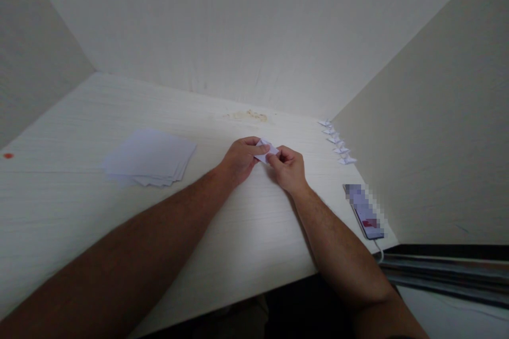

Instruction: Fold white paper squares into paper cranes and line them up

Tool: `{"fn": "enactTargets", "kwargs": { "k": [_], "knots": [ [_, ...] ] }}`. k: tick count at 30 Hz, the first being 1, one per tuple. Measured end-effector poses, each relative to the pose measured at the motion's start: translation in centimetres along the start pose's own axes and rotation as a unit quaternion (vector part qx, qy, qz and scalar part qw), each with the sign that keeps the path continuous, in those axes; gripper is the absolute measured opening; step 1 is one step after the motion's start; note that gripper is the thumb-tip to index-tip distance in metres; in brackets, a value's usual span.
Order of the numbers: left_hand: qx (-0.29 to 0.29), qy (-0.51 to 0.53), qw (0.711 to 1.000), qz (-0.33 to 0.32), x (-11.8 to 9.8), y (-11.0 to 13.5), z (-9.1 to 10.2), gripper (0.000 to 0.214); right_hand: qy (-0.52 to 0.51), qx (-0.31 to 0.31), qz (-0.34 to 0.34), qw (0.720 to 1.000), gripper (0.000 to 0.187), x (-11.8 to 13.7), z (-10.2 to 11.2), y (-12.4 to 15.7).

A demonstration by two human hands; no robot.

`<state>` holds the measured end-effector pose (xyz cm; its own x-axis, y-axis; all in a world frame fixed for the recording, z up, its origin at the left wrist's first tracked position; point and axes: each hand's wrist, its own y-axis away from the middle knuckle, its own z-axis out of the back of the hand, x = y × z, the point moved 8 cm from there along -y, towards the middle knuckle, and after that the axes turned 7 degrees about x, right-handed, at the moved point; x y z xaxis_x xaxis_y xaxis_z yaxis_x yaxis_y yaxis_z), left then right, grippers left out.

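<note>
A small folded piece of white paper [263, 144] is held between both hands, above the middle of the white table. My left hand [242, 159] grips its left side, the thumb lying across the top. From the right, my right hand [289, 168] pinches the lower right part between thumb and fingers. The undersides of the paper and some fingertips are hidden. Left of my hands lies a loose stack of white paper sheets [153, 153], its edges fanned out unevenly.
Several small folded paper figures [339, 142] stand in a row along the right wall. Nearer to me lies a phone [363, 212] with a white cable [379, 250]. Walls enclose the table [230, 243] at the back and sides. A brownish stain [254, 115] marks the table's back.
</note>
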<state>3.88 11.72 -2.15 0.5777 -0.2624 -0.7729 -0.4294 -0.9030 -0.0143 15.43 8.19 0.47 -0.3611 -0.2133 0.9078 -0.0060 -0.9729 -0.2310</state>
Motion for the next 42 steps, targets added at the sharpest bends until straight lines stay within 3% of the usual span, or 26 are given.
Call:
{"fn": "enactTargets", "kwargs": {
  "k": [4,9,12,15,17,29,36,42],
  "knots": [
    [-0.02,0.015,1.0,-0.006,-0.3,-0.2,0.5,0.019,0.01,0.006,-0.001,1.0,0.026,0.0,-0.2,0.1],
    [-0.102,0.072,0.989,-0.078,-1.9,-0.3,2.2,0.017,-0.002,-0.004,-0.024,1.0,0.023,-0.7,0.0,0.1],
    [-0.07,0.062,0.994,-0.056,-1.7,-0.3,1.4,0.023,-0.007,-0.022,-0.032,0.999,0.022,-0.9,0.4,0.1],
    [-0.006,-0.008,1.0,-0.01,-0.8,-0.1,-0.1,0.023,-0.008,-0.027,-0.026,0.999,0.023,-0.7,0.5,0.0],
    [0.005,-0.04,0.999,-0.001,-0.5,0.0,-0.5,0.023,-0.012,-0.024,-0.023,0.999,0.023,-0.6,0.5,-0.1],
    [-0.082,0.023,0.995,-0.053,-1.2,0.0,1.2,0.02,-0.026,0.002,-0.035,0.999,0.023,-0.6,-0.3,0.0],
    [-0.026,-0.037,0.999,-0.027,-0.8,0.0,0.2,0.021,-0.072,-0.019,-0.074,0.995,0.022,-1.5,0.2,0.0],
    [-0.058,-0.083,0.994,-0.049,-0.8,0.0,0.8,0.014,-0.101,-0.008,-0.073,0.992,0.021,-1.7,-0.1,-0.1]
  ]
}}
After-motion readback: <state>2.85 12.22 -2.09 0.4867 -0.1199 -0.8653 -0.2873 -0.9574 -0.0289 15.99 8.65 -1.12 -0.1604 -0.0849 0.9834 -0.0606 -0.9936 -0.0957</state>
